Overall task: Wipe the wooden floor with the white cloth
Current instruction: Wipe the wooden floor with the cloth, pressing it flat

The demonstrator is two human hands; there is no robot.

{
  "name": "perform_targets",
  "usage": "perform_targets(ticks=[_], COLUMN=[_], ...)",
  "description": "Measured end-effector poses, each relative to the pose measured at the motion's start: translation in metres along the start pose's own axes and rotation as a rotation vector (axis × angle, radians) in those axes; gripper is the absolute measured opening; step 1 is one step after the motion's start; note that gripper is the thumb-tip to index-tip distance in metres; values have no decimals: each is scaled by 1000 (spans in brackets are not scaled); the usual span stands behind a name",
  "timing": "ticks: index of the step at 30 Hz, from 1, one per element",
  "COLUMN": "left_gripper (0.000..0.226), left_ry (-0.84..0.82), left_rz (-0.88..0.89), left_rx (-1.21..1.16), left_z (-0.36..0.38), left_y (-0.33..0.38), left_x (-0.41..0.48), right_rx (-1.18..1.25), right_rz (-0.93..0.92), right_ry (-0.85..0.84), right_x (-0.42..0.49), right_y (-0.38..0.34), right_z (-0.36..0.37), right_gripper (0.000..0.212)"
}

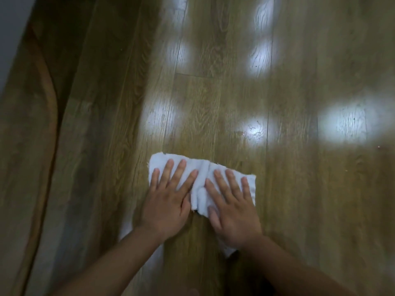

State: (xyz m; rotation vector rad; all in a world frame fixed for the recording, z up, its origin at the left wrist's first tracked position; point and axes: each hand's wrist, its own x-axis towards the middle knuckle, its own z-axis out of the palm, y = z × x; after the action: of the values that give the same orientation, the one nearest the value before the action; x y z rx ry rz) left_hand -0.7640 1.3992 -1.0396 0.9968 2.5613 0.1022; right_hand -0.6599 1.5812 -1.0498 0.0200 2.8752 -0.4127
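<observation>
Indoor room, likely a home: wood-grain plank floor fills the view, glossy, with several bright patches of reflected ceiling light. Curved reddish-brown wooden trim runs along the floor's left edge, pale wall beyond it.

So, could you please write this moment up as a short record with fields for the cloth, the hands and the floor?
white cloth: rumpled, lying flat on the floor under both hands
left hand: open, fingers spread, pressing the cloth's left part
right hand: open, fingers straight, pressing the cloth's right part
wooden floor: glossy planks
light reflections: bright patches on the floor beyond the cloth
</observation>
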Motion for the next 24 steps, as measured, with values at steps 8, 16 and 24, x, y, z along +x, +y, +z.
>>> perform_targets(ticks=[8,16,24], left_gripper=[66,64,61], left_ry=[-64,-15,-59], left_rz=[-113,-66,-250], left_rx=[3,-26,-158], left_z=[-40,-30,-41], left_y=[-22,16,34], left_x=[128,53,49], right_rx=[-159,-223,-463], right_rz=[-3,-251,-695], right_ry=[-61,-42,-294], right_x=[129,89,173], right_y=[107,97,146], right_z=[-64,-47,-116], right_gripper=[73,63,59])
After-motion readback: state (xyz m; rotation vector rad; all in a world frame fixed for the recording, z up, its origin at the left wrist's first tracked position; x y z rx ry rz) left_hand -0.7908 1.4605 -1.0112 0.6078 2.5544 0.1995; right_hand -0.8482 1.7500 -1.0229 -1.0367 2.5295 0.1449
